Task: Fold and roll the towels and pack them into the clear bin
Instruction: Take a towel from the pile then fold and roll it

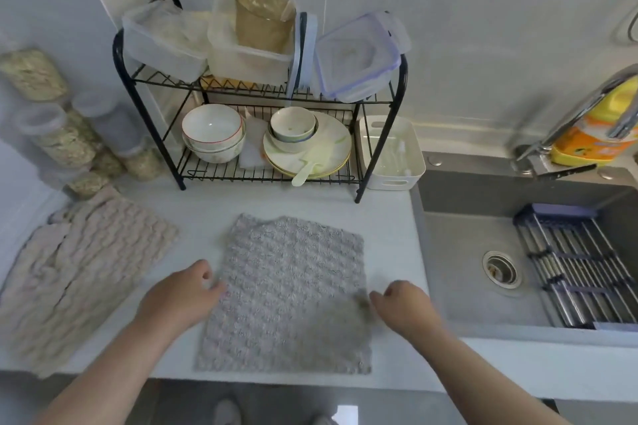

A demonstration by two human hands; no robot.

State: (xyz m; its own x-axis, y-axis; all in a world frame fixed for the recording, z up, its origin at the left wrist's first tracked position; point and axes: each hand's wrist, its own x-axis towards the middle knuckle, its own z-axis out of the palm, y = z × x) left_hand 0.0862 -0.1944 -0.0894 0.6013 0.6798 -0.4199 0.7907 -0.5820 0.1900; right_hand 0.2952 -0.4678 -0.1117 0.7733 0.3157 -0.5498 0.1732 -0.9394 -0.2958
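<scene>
One grey towel (286,290) lies flat on the counter (386,217), its front edge at the lip, a hand at either side: the left hand (179,293) pinches the left edge, and the right hand (400,304) curls onto the right edge (blurred, but it looks like a pinch). Lifted unevenly, the fold could skew, or the towel could slide off the front. Beige towels (86,272) wait to the left, two as far as I can tell. Two open clear bins (162,41) sit on the rack (397,107).

Soft even daylight, faint shadows, fisheye bending at edges, slight blur.
</scene>
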